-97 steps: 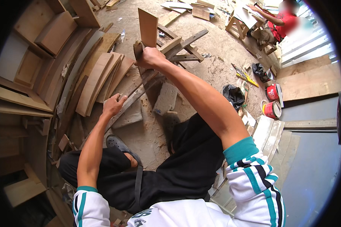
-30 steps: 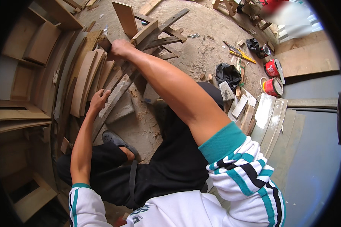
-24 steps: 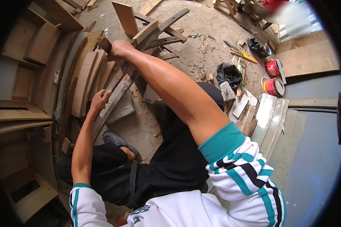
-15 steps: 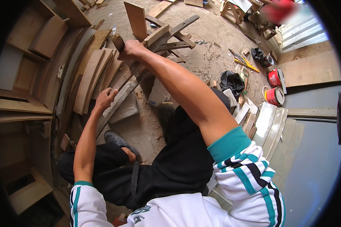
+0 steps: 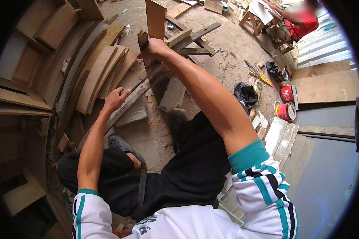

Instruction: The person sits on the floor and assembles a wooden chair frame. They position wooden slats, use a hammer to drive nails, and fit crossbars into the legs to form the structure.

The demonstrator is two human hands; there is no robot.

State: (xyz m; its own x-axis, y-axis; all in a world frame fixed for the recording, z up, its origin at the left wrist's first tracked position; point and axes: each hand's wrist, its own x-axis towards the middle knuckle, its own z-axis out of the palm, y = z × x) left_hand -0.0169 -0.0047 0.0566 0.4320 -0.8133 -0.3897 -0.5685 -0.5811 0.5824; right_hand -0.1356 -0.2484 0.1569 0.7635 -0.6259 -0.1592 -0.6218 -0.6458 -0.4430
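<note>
My right hand (image 5: 154, 49), far ahead at the end of my outstretched arm, is closed round the brown handle (image 5: 143, 40) of what looks like a handsaw. Its dark, motion-blurred blade (image 5: 158, 81) slants down from the hand towards my legs, crossing a long wooden strip (image 5: 132, 95). My left hand (image 5: 116, 99) grips the strip's edge, fingers bent, to the left of the blade. Beyond my right hand stands a low wooden trestle (image 5: 195, 38) with an upright board (image 5: 156, 20) against it. Where the blade meets the wood is hard to make out.
Curved boards (image 5: 97, 77) are stacked left of my hands, beside wooden cabinet frames (image 5: 28, 99). Grey blocks (image 5: 173, 95) lie below the strip. At right are a black bag (image 5: 245, 94), red tins (image 5: 286, 112) and a yellow tool (image 5: 263, 77). A person in red (image 5: 303, 26) works far right.
The view has shifted, so the scene sits further right and the person in red shows more fully. Both hands keep their holds; the blade remains blurred across the strip.
</note>
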